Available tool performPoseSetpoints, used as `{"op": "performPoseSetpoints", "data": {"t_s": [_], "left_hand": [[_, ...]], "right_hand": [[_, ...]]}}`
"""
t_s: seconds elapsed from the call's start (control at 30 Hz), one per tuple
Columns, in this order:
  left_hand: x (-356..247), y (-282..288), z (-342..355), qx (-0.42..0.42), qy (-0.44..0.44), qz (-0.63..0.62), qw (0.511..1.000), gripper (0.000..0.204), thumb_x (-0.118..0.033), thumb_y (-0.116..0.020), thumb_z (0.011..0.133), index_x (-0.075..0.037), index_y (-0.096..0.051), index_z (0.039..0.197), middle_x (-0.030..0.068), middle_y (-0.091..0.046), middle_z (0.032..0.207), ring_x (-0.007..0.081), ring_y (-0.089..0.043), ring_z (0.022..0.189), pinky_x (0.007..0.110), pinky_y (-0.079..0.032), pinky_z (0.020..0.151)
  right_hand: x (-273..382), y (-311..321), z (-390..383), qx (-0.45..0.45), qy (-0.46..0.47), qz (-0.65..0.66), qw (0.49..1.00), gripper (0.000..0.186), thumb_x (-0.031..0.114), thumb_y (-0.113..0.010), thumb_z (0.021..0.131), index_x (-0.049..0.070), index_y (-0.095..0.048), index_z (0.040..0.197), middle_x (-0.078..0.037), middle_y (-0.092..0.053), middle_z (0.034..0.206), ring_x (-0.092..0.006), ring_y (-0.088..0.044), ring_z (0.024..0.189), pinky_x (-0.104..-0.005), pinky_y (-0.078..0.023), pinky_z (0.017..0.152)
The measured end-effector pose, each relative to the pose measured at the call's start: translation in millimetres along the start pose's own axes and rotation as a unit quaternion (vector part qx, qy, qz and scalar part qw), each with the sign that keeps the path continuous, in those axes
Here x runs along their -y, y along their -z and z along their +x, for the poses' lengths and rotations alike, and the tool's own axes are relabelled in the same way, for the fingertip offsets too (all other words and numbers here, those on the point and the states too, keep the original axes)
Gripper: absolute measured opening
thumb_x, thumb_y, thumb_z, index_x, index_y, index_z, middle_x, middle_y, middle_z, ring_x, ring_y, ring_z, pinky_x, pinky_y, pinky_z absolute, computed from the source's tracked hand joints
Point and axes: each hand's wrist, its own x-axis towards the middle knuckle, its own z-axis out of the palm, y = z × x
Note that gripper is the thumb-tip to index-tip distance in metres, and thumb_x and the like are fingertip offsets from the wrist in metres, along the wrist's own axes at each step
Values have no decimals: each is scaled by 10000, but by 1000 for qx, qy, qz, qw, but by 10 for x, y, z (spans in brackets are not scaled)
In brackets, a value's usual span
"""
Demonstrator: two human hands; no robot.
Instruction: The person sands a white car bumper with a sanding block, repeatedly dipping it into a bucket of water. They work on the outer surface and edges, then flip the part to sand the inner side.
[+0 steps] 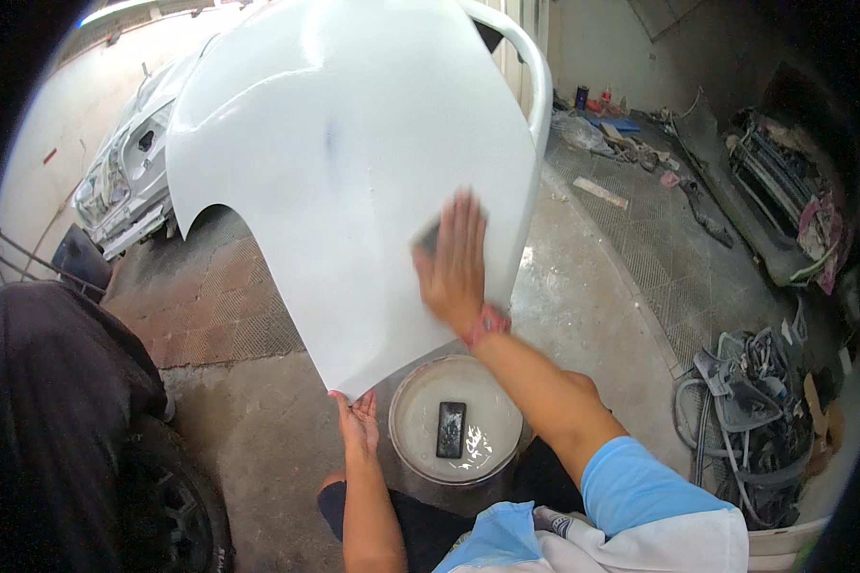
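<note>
A large white car body panel (344, 181) stands in front of me, its wheel-arch cutout to the left and a curved frame along the right. My right hand (454, 263) lies flat on the panel's right side, fingers stretched upward and blurred by motion. Under its palm and thumb shows a dark grey flat piece (430, 239), perhaps sandpaper; most of it is hidden. My left hand (356, 417) grips the panel's lower corner with thumb and fingers. Just right of that hand is a round pale tub (398, 449) with a wet, shiny surface. A black rectangular slab (451, 430) lies within it.
A silver-white car body (129, 167) stands at the far left. Nearer left are a dark draped cover (53, 382) and a tyre (177, 506). Tangled dark parts (754, 420) lie at the right, with a long bumper-like part (754, 229) behind. Scattered bottles and scraps line the back wall.
</note>
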Motion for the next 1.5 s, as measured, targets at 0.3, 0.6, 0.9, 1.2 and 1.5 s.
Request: {"op": "performPoseSetpoints", "data": {"t_s": [0.3, 0.6, 0.9, 1.2, 1.5], "left_hand": [[-63, -28, -27, 8, 6, 3, 1000, 967, -713, -595, 991, 2, -370, 1602, 231, -520, 1488, 326, -559, 1360, 448, -438, 1233], [-94, -110, -55, -23, 2, 8, 1000, 880, -701, -620, 985, -9, -470, 1506, 148, -627, 1303, 265, -648, 1161, 419, -524, 1138], [-114, -88, -23, -7, 16, 32, 999, 905, -708, -602, 985, 11, -442, 1509, 158, -597, 1345, 250, -636, 1192, 426, -506, 1177], [-128, -185, -12, -5, 10, 37, 999, 873, -685, -624, 981, -8, -465, 1508, 156, -626, 1364, 273, -651, 1239, 422, -527, 1168], [-127, -99, 22, -26, -9, 52, 998, 991, -717, -647, 946, 2, -369, 1568, 162, -562, 1436, 271, -597, 1324, 437, -484, 1214]], "right_hand": [[-648, 160, 1347, -89, 11, -125, 988, 832, 482, -484, 1110, -86, -232, 1664, -284, -209, 1754, -423, -159, 1647, -549, -119, 1338], [-399, 147, -588, 31, -77, -50, 995, 982, 401, -624, 1049, -146, -82, 1659, -401, -61, 1730, -572, -63, 1615, -629, -64, 1323], [-1092, 58, 695, -209, -160, 11, 965, 792, 370, -529, 1104, -106, -198, 1644, -394, -308, 1652, -530, -350, 1523, -558, -304, 1261], [-638, -85, -793, -86, -506, 136, 847, 780, 392, -419, 1133, -119, -150, 1656, -390, -146, 1719, -509, -146, 1617, -563, -107, 1334], [-496, -203, -1074, -68, -433, 154, 885, 752, 255, -435, 1133, -122, -58, 1663, -379, -94, 1732, -481, -108, 1638, -541, -99, 1346]]}}
